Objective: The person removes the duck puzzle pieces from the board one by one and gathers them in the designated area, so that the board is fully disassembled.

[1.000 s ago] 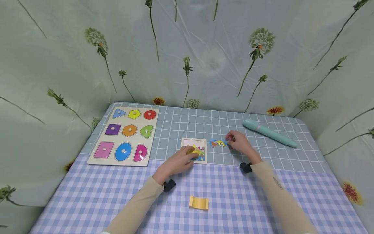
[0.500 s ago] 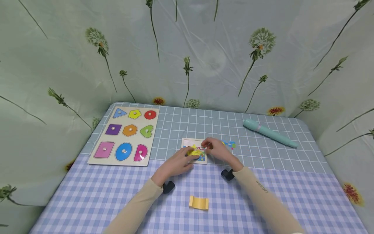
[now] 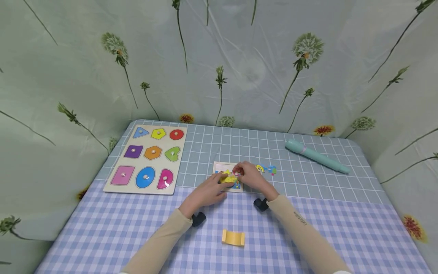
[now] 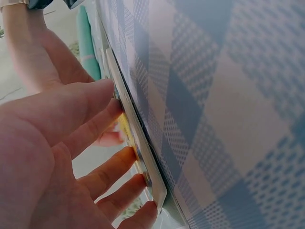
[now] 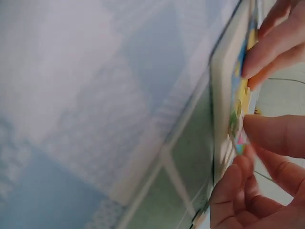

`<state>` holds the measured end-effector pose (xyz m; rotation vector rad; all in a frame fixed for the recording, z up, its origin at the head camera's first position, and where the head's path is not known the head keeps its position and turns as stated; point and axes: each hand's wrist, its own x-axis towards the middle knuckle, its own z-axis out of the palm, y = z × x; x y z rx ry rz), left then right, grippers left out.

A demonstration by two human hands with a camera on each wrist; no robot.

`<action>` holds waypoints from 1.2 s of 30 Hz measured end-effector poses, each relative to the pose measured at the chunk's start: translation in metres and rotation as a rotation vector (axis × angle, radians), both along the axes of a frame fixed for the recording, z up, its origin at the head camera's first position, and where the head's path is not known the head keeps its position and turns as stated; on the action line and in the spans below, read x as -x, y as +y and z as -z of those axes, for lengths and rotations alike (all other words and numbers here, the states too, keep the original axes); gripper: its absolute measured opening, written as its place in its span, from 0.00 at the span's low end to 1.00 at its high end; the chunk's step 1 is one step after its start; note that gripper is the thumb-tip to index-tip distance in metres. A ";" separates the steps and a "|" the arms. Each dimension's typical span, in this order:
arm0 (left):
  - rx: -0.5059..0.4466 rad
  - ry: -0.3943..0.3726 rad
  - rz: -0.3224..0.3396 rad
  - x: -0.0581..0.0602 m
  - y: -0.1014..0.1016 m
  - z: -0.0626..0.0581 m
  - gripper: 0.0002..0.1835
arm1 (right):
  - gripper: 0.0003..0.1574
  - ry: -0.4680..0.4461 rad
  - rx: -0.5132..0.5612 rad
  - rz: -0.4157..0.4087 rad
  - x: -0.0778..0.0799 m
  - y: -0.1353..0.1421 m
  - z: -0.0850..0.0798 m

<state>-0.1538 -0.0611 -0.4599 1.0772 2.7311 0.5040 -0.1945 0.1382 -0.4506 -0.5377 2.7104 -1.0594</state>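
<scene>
In the head view, midway between the table's (image 3: pixel 273 238) sides, the left hand (image 3: pixel 207 189) spreads on the puzzle (image 3: pixel 224 167), seemingly steadying it for the right hand (image 3: pixel 252 176), which partly hides loose pieces (image 3: pixel 272 169). The left wrist view shows extended fingers (image 4: pixel 109 171) touching the puzzle; the right wrist view, a pinched piece (image 5: pixel 240 138), left fingers close by.

Puzzle tray (image 3: pixel 222 166): wood-like, smooth. Checked tablecloth (image 3: pixel 102 228): matt cloth. Floral backdrop (image 3: pixel 239 49): glossy, creased.

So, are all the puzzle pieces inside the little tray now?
No, some colourful pieces lie on the grey-blue tablecloth, outside the little tray.
</scene>
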 end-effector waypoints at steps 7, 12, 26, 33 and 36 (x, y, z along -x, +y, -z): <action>0.010 -0.010 -0.005 0.001 0.002 0.000 0.23 | 0.16 -0.039 0.035 -0.003 0.002 0.002 0.001; 0.007 -0.007 0.005 0.001 0.002 0.001 0.23 | 0.13 -0.085 0.117 -0.001 0.003 0.011 0.004; -0.022 -0.035 0.000 0.000 0.001 0.001 0.23 | 0.12 -0.135 0.151 0.212 -0.010 0.101 -0.002; -0.020 -0.040 -0.012 0.001 0.001 0.001 0.23 | 0.12 -0.127 0.075 0.238 -0.014 0.118 0.005; -0.012 -0.042 -0.020 0.002 0.001 0.001 0.23 | 0.11 -0.089 0.061 0.218 -0.015 0.118 0.007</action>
